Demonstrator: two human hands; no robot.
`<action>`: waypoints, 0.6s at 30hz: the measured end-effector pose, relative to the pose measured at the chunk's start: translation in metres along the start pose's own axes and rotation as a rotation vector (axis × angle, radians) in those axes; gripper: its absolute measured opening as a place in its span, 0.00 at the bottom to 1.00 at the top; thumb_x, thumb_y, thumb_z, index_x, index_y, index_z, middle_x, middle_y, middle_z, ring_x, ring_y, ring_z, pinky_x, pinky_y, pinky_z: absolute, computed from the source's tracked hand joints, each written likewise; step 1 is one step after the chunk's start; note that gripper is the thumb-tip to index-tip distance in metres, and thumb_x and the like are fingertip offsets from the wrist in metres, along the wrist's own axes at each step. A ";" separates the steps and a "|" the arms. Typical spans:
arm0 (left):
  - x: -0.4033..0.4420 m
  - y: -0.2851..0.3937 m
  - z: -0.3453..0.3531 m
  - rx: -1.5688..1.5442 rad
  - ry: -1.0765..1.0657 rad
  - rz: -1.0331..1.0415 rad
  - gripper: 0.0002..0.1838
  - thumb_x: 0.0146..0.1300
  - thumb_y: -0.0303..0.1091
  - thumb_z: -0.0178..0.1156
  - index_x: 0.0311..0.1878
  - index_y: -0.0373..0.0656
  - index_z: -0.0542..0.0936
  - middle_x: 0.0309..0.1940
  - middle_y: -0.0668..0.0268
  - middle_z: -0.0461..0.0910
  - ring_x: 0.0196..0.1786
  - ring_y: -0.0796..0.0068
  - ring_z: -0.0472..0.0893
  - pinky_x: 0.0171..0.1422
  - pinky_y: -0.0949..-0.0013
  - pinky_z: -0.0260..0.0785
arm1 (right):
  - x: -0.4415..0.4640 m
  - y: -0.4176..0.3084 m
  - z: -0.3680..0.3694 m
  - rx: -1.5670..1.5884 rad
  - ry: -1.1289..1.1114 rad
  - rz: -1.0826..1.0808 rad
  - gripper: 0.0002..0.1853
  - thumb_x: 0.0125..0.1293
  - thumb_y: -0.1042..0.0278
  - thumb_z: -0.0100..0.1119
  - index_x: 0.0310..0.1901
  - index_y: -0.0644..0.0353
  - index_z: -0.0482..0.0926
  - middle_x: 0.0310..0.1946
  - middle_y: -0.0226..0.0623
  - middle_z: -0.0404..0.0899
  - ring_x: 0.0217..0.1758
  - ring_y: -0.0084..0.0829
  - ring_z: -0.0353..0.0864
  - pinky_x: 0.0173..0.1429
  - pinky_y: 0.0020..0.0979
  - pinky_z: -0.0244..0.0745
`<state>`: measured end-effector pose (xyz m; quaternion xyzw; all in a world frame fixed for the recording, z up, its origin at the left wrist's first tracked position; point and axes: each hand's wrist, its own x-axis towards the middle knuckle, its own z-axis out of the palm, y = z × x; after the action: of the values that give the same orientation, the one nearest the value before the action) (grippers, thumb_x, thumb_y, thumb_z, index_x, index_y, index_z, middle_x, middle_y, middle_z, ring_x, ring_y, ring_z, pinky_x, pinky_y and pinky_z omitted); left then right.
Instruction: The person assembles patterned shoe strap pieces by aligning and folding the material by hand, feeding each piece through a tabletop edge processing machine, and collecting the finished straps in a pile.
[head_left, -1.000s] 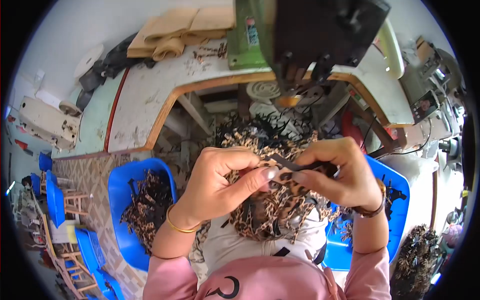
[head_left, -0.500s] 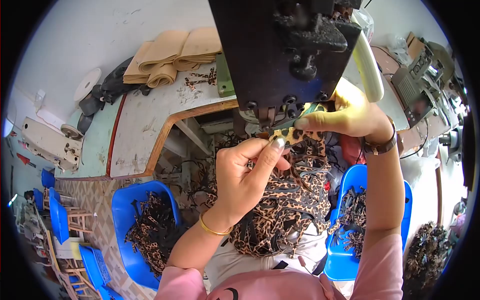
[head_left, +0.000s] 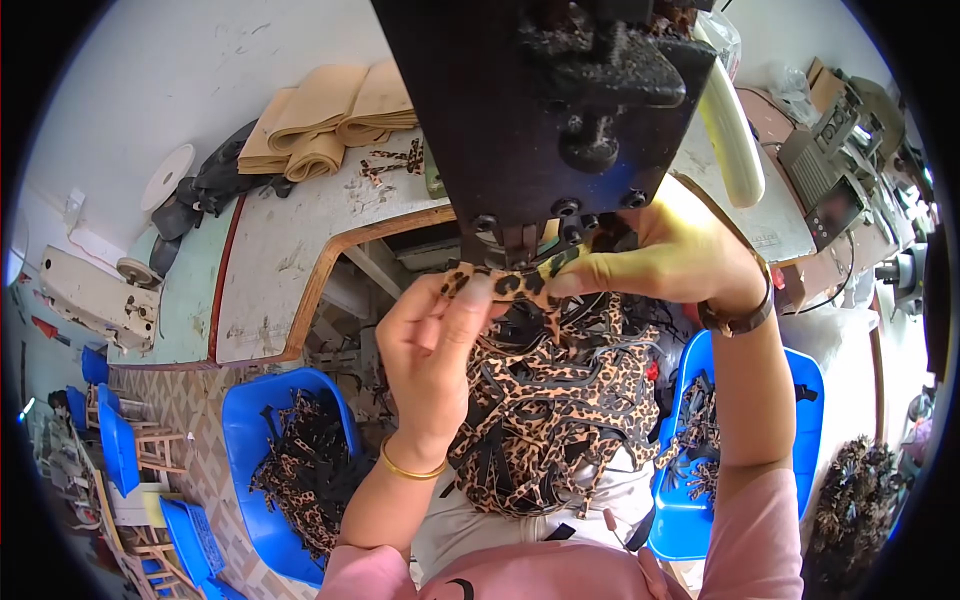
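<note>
A leopard-print fabric strip (head_left: pixel 518 286) stretches sideways just under the needle area of a black sewing machine head (head_left: pixel 540 130). My left hand (head_left: pixel 432 345) is closed on the strip's left part, pinching it between thumb and fingers. With thumb on top, my right hand (head_left: pixel 672 258) pinches its right part; those fingers are partly hidden beneath the machine head. Across my lap, below both hands, lies a tangled heap of leopard-print straps (head_left: pixel 560 420) with black edging.
Blue chairs stand left (head_left: pixel 240 440) and right (head_left: pixel 808 410), both holding more leopard and black strips. The worktable's wooden edge (head_left: pixel 318 285) curves around the machine. Folded brown sheets (head_left: pixel 320 110) and loose leopard scraps (head_left: pixel 392 160) lie on top. A control box (head_left: pixel 830 190) sits at right.
My left hand has moved left along with its end of the strip, and more of the leopard print shows between the hands. My right hand has shifted slightly left and down.
</note>
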<state>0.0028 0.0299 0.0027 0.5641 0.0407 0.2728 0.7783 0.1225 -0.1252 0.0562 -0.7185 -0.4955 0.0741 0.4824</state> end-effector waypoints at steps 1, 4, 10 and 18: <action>0.000 -0.002 -0.004 0.031 -0.091 -0.033 0.06 0.62 0.28 0.61 0.37 0.35 0.81 0.31 0.70 0.80 0.33 0.89 0.73 0.35 0.83 0.62 | 0.000 0.000 0.004 0.048 0.035 0.002 0.21 0.45 0.61 0.74 0.38 0.63 0.78 0.31 0.37 0.80 0.33 0.27 0.78 0.41 0.28 0.74; 0.003 -0.007 -0.007 0.138 -0.168 0.077 0.05 0.61 0.27 0.61 0.36 0.35 0.82 0.29 0.73 0.79 0.31 0.89 0.72 0.36 0.84 0.62 | -0.003 -0.008 0.004 -0.011 0.056 0.027 0.25 0.40 0.62 0.76 0.40 0.63 0.78 0.32 0.41 0.78 0.35 0.36 0.79 0.42 0.30 0.75; 0.011 0.013 -0.033 0.265 -0.188 0.130 0.03 0.58 0.24 0.62 0.32 0.34 0.81 0.26 0.71 0.79 0.29 0.90 0.71 0.33 0.84 0.61 | -0.016 -0.009 -0.035 -0.562 0.105 -0.194 0.19 0.40 0.65 0.75 0.34 0.58 0.79 0.30 0.33 0.73 0.34 0.33 0.74 0.39 0.27 0.71; 0.018 0.023 -0.059 0.296 -0.056 0.137 0.04 0.58 0.24 0.62 0.29 0.36 0.79 0.22 0.76 0.74 0.24 0.92 0.63 0.28 0.84 0.51 | -0.007 -0.014 -0.040 0.177 -0.118 0.371 0.09 0.59 0.66 0.66 0.33 0.62 0.77 0.25 0.26 0.79 0.23 0.13 0.76 0.26 0.15 0.70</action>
<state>-0.0122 0.0936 0.0069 0.6814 0.0199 0.3005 0.6670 0.1327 -0.1550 0.0852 -0.7469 -0.3735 0.2468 0.4917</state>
